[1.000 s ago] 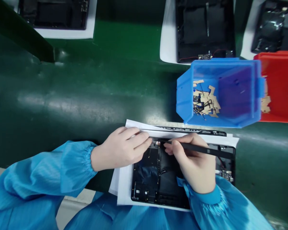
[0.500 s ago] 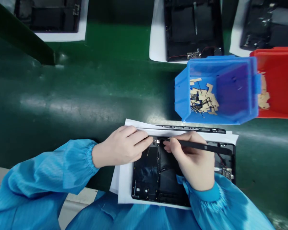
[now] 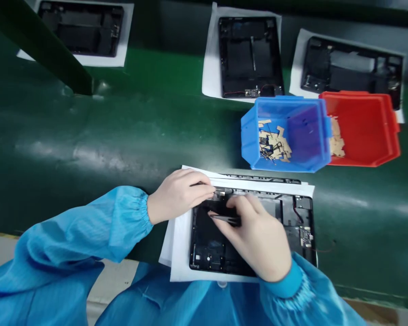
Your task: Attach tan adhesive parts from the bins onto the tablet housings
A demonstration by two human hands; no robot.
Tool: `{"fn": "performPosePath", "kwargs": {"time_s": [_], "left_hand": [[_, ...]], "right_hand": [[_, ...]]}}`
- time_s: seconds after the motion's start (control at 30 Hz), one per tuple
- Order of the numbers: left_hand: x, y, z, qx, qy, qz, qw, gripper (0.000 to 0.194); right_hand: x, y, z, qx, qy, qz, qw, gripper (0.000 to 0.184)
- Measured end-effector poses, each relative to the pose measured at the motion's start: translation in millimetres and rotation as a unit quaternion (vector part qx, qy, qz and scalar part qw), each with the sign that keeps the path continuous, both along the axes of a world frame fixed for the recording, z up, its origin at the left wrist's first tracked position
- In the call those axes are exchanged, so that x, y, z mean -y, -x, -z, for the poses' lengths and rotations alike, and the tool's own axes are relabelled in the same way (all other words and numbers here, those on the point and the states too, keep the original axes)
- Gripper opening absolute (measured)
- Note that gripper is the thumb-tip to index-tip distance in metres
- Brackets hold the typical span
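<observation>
A black tablet housing [image 3: 207, 240] lies open on white paper [image 3: 181, 268] in front of me, its inside facing up. My left hand [image 3: 180, 197] is at its far left edge, thumb and fingers pinched together beside a small silvery part [image 3: 221, 193]. Whatever sits between those fingertips is too small to make out. My right hand [image 3: 258, 237] is closed around black tweezers [image 3: 226, 219], held over the middle left of the housing with the tips pointing left. A small circuit board [image 3: 306, 236] with a dark red wire shows at the housing's right end.
Behind the housing lies another dark frame piece [image 3: 261, 178] on paper. Beyond it stand a blue bin [image 3: 292, 158] with small cream pieces and thin wires, and a red bin [image 3: 367, 136]. Several similar housings [image 3: 251, 54] rest on paper farther back. A dark green post [image 3: 61, 68] slants at left.
My right hand has turned and drawn nearer to me, so the tweezers swung from pointing at the far edge to lying over the housing's interior. My left hand stays at the edge. The view shifted.
</observation>
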State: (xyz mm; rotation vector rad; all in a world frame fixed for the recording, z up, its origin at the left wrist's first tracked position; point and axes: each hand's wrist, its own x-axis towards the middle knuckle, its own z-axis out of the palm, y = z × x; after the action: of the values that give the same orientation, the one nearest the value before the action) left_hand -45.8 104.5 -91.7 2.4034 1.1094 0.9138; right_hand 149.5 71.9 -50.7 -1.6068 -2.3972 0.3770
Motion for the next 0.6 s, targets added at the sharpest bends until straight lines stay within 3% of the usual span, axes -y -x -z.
{"fn": "performPosePath", "kwargs": {"time_s": [0.13,0.37,0.53,0.6], "left_hand": [[1.3,3.0,-0.2,0.011,0.000,-0.002,1.000,0.015],[7.6,-1.3,1.4,-0.039,-0.003,-0.007,0.999,0.016],[5.8,-9.1,5.0,-0.021,0.069,-0.059,0.996,0.013],[5.6,-8.6,4.7,-0.008,0.063,-0.057,0.996,0.016]], "right_hand": [[-1.3,9.3,7.1,0.079,0.029,-0.011,0.996,0.013],[-46.6,-10.1,-0.4,-0.047,0.111,0.003,0.993,0.007],[-48.6,-13.2,-4.0,-0.053,0.139,-0.006,0.989,0.012],[-47.6,-12.7,-5.9,-0.059,0.151,-0.002,0.987,0.013]]}}
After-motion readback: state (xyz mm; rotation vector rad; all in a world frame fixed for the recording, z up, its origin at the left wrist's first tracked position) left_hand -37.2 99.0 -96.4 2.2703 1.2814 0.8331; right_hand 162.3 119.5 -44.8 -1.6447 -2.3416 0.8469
